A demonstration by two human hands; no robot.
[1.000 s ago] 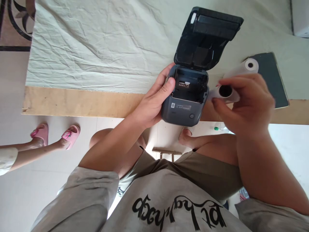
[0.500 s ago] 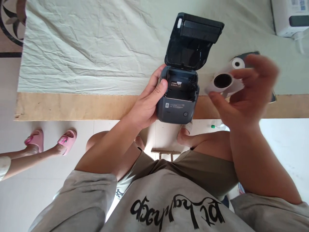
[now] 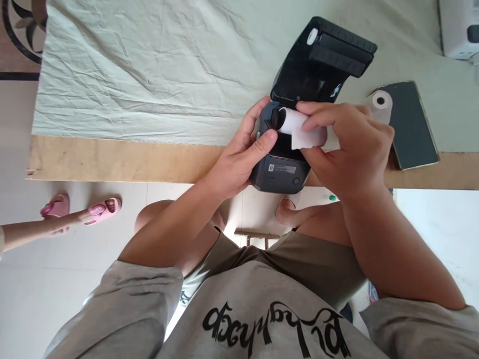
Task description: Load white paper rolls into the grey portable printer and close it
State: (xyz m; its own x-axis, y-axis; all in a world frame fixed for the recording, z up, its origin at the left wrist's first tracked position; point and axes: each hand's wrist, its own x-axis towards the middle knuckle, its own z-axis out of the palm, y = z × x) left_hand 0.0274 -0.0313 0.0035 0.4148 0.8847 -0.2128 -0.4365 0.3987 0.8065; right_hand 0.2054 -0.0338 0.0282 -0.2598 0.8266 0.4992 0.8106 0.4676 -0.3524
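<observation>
While gripped by right hand (image 3: 348, 149), paper roll (image 3: 299, 124) crosswise over printer (image 3: 280, 169).

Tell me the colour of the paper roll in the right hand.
White, seen in the head view: paper roll held by the right hand.

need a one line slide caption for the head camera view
Right hand lowers a white paper roll into an open dark grey label printer steadied by the left hand.
</observation>
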